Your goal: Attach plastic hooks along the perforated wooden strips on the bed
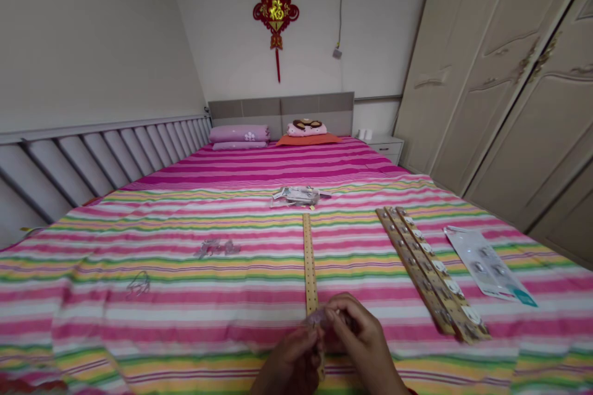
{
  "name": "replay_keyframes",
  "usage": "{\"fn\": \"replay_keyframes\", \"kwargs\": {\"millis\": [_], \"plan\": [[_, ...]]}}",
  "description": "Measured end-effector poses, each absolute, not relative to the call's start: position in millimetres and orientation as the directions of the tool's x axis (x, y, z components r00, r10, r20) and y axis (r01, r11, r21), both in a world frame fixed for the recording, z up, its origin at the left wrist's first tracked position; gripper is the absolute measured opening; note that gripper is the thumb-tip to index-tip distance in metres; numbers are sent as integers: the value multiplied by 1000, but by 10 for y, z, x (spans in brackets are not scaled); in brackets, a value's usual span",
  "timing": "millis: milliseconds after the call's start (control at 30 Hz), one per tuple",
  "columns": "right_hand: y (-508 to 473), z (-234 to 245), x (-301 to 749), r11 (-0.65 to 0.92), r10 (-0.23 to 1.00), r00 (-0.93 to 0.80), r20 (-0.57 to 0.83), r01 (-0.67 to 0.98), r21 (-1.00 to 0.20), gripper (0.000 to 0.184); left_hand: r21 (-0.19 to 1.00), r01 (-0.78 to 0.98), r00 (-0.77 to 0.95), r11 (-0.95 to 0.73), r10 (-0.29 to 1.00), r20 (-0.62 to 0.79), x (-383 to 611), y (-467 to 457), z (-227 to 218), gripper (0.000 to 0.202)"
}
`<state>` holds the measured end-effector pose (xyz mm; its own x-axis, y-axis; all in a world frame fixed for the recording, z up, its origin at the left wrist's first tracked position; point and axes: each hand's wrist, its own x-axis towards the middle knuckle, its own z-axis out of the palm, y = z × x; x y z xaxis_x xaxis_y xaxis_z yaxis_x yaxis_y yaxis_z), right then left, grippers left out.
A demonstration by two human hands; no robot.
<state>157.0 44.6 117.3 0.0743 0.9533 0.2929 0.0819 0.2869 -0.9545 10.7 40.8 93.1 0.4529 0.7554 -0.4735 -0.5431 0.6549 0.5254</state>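
From your head, the camera looks forward and down along the bed point(162, 315); your left hand point(296, 352) and right hand point(364, 330) show close at the bottom centre, the headboard point(319, 110) far off at the upper centre.

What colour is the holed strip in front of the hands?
The holed strip is yellowish tan, shown best in the head view.

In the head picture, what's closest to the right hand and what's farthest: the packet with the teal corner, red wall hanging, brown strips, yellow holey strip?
From the right hand:
1. Yellow holey strip: right by the hand, running ahead.
2. Brown strips: to the right.
3. Packet with the teal corner: farther right.
4. Red wall hanging: far ahead, on the wall.
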Motion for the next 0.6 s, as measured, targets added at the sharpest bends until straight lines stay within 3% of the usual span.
{"fn": "replay_keyframes", "kwargs": {"millis": [167,300,400,600], "plan": [[580,1148,1580,113,993,41,111,-70,-991,38,766,-258,343,589,797,-497,47,441,861,42],[694,1076,1603,51,999,9,50,-106,-993,40,962,-75,112,263,961,-254,-73,561,830,37],[759,1008,1583,26,999,-17,28,-110,-994,41,985,-64,103,162,982,-156,-99,647,820,31],[883,930,1516,17,1000,-18,20,-141,-990,40,977,-80,114,199,975,-190,-6,734,761,29]]}}
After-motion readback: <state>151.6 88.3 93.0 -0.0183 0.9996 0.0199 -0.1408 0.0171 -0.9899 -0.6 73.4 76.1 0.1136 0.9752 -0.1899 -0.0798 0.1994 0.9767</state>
